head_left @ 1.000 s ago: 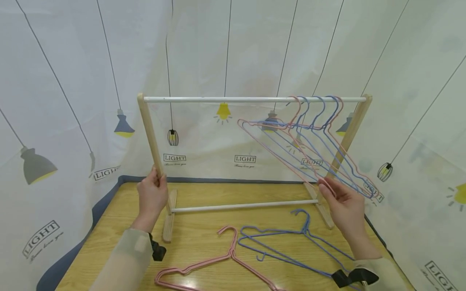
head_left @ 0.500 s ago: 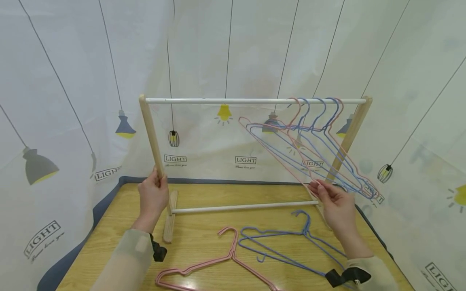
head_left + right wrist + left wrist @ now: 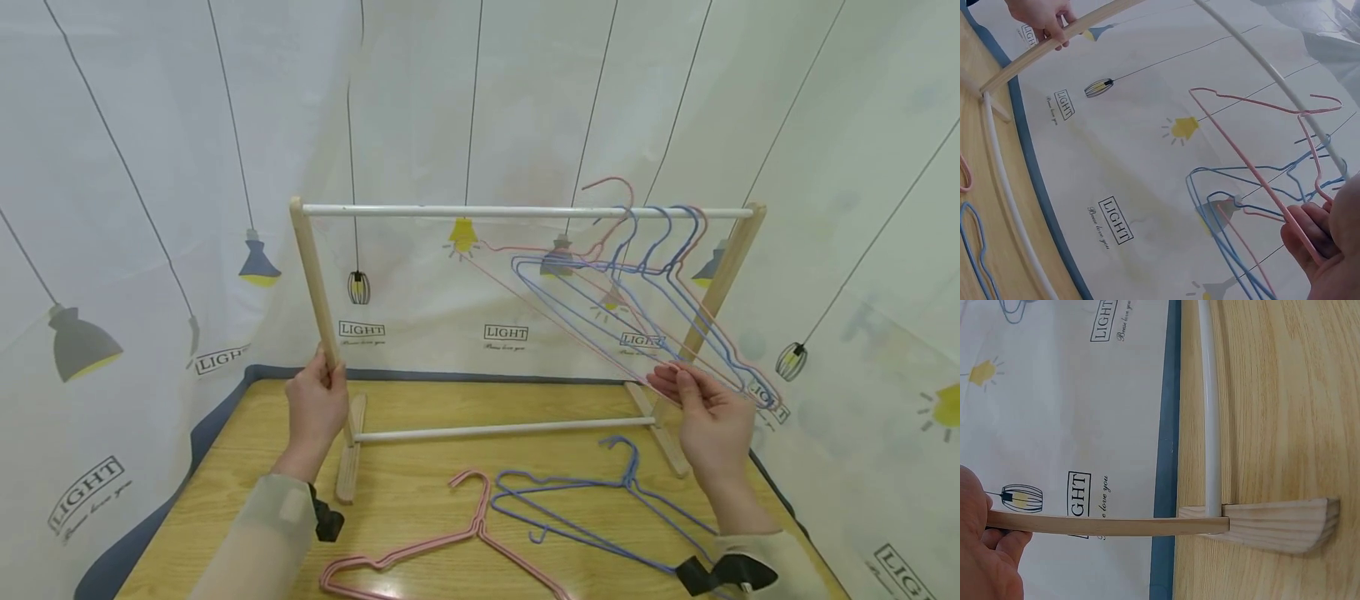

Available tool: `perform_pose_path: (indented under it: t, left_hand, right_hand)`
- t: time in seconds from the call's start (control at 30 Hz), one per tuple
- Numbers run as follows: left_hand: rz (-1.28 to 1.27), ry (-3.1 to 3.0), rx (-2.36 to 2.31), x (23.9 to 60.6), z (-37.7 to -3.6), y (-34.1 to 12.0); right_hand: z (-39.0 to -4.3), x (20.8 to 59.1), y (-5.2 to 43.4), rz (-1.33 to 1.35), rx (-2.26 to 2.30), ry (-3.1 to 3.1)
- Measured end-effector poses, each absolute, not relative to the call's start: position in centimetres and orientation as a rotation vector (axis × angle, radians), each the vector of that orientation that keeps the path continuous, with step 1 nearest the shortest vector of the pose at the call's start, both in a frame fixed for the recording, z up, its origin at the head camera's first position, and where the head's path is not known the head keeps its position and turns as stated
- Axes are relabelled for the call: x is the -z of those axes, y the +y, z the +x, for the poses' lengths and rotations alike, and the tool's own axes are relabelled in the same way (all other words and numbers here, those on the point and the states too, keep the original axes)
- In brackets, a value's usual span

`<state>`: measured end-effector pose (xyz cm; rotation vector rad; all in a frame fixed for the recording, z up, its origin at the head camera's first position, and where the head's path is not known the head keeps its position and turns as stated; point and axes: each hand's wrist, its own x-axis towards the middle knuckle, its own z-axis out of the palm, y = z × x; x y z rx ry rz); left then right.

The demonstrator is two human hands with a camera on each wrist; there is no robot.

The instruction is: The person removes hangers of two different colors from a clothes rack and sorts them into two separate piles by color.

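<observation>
My left hand [image 3: 318, 408] grips the left wooden post [image 3: 310, 275] of a clothes rack partway up. My right hand [image 3: 712, 425] pinches a pink wire hanger [image 3: 1260, 179] at its lower right corner. That hanger's hook [image 3: 631, 198] stands above the white top rod [image 3: 450, 212], crossing it in the head view. Several blue hangers [image 3: 660, 229] and another pink one [image 3: 703, 229] hang on the rod beside it, toward the right post. In the left wrist view the fingers [image 3: 1013, 545] lie around the post.
On the wooden table [image 3: 247, 467] in front of the rack lie pink hangers [image 3: 477, 525] and blue hangers [image 3: 628, 477]. A lower white rod [image 3: 495, 431] joins the rack's feet. A lamp-printed curtain [image 3: 420, 100] encloses the table.
The held pink hanger has come off the rod: its hook rose above it and its left corner swung out left. My right hand shifted left, then back right. The left hand kept its grip.
</observation>
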<state>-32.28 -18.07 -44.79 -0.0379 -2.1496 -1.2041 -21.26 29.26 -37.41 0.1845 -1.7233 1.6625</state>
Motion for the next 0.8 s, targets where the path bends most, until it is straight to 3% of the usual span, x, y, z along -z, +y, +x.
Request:
perform_pose_path:
  t: [0.4, 0.8]
  left_hand:
    - [-0.059, -2.148, 1.182, 44.8, -32.3, -18.2]
    - [-0.068, -2.147, 1.204, 44.8, -32.3, -18.2]
  right_hand:
    - [-16.8, 36.9, 28.6, 0.226, -1.735, -1.877]
    - [-13.4, 43.0, 27.5, 0.243, -1.847, -2.175]
